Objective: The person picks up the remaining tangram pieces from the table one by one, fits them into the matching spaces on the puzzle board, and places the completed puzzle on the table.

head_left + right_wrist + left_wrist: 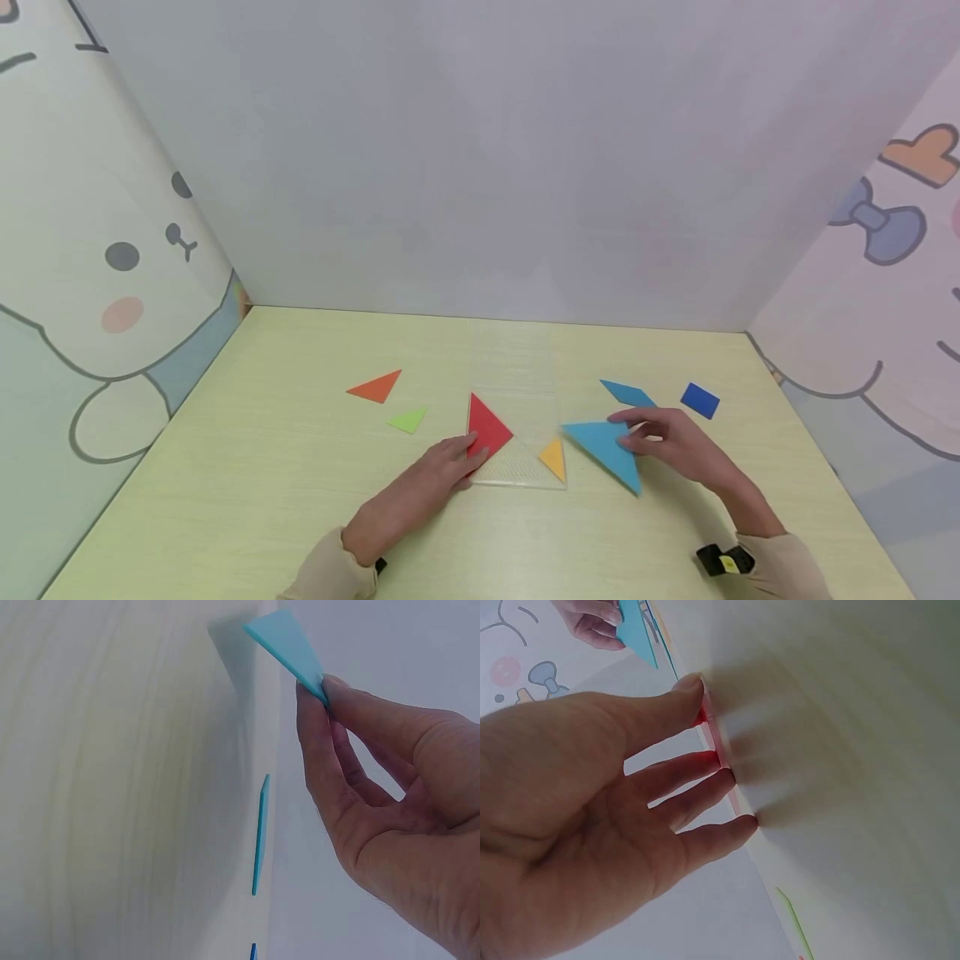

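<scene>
Between the thumb and fingers of my right hand (667, 437) I pinch a large light-blue triangle (602, 442). The right wrist view shows this triangle (289, 646) held off the table, its shadow falling beneath it. My left hand (442, 468) rests its fingertips at the left side of a clear tray (517, 484), on a large red triangle (489, 422). In the left wrist view the fingers (686, 814) are extended, touching along the red edge. A small yellow-orange triangle (553, 459) lies in the tray's lower right corner.
An orange-red triangle (378, 387) and a small green triangle (408, 420) lie left of the tray. To the right are a blue parallelogram (626, 392) and a dark-blue square (700, 401). Another clear sheet (513, 358) extends behind the tray. Walls border the table (285, 467).
</scene>
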`<state>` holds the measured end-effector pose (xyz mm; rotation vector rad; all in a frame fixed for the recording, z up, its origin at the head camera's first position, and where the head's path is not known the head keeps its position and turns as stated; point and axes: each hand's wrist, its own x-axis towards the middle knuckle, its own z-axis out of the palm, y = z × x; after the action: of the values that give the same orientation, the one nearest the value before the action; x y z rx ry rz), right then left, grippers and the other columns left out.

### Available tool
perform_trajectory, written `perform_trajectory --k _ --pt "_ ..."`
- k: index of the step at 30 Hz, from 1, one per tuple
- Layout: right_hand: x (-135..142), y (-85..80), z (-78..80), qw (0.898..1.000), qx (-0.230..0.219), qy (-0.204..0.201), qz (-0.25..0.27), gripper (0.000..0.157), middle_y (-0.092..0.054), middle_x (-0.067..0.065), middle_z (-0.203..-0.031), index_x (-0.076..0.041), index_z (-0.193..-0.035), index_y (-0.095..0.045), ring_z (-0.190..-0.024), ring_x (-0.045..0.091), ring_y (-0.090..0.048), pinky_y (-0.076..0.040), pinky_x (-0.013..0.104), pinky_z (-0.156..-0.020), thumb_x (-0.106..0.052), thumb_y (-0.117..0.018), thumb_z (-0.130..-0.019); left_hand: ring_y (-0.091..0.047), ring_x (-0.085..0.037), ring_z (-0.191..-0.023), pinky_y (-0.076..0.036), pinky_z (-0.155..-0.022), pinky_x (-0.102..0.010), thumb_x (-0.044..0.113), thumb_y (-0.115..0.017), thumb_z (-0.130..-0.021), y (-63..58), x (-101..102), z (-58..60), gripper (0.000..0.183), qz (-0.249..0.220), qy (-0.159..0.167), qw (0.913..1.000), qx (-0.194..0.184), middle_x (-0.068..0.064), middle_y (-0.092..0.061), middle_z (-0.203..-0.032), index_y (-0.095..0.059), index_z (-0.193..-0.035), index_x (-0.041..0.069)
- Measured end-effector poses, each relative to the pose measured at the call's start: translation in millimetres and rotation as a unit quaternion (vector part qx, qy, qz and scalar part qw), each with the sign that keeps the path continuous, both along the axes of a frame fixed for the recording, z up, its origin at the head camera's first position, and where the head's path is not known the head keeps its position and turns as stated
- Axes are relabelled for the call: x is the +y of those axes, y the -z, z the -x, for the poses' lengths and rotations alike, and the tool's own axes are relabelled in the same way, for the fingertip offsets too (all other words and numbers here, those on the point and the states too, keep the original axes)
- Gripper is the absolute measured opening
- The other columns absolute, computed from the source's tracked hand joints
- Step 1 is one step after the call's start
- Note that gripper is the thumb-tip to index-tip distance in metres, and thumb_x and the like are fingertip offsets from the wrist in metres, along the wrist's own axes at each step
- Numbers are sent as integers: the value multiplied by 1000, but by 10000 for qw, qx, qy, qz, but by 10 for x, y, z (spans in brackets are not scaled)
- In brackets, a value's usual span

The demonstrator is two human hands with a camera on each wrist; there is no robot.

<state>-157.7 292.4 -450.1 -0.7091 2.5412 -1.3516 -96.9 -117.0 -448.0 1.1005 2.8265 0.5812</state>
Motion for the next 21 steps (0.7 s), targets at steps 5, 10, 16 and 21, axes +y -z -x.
perform_trajectory --k 5,10,16,21 --pt "-64 -26 15 9999 27 -73 -91 31 -72 8 -116 -8 -129 -71 -94 13 -69 -58 25 -78 -12 -71 -98 -50 -39 -135 -49 -106 -46 11 -63 -102 -8 -32 15 48 -132 13 9998 -126 -22 -49 -150 -53 -148 0" --pt "-126 -54 33 9998 -89 -144 -118 31 -72 10 -117 -8 -129 -71 -94 12 -70 -59 26 -77 -13 -70 -98 -50 -38 -135 -49 -106 -44 10 -64 -102 4 -70 40 47 -197 42 9995 -238 -22 -50 -150 -54 -147 1" --pt "-173 -52 55 9993 -271 -256 72 33 -70 12 -120 -9 -131 -70 -95 15 -71 -59 28 -79 -14 -71 -98 -50 -37 -136 -49 -107 -43 10 -64 -102 18 -90 56 48 -202 83 9992 -325 -21 -50 -150 -54 -147 1" --pt "-211 -41 69 9986 -367 -304 208 33 -69 13 -121 -8 -131 -69 -96 18 -72 -60 30 -81 -13 -71 -98 -49 -37 -136 -49 -107 -43 10 -64 -102 12 -82 61 48 -190 58 9990 -411 -21 -49 -150 -54 -148 2"
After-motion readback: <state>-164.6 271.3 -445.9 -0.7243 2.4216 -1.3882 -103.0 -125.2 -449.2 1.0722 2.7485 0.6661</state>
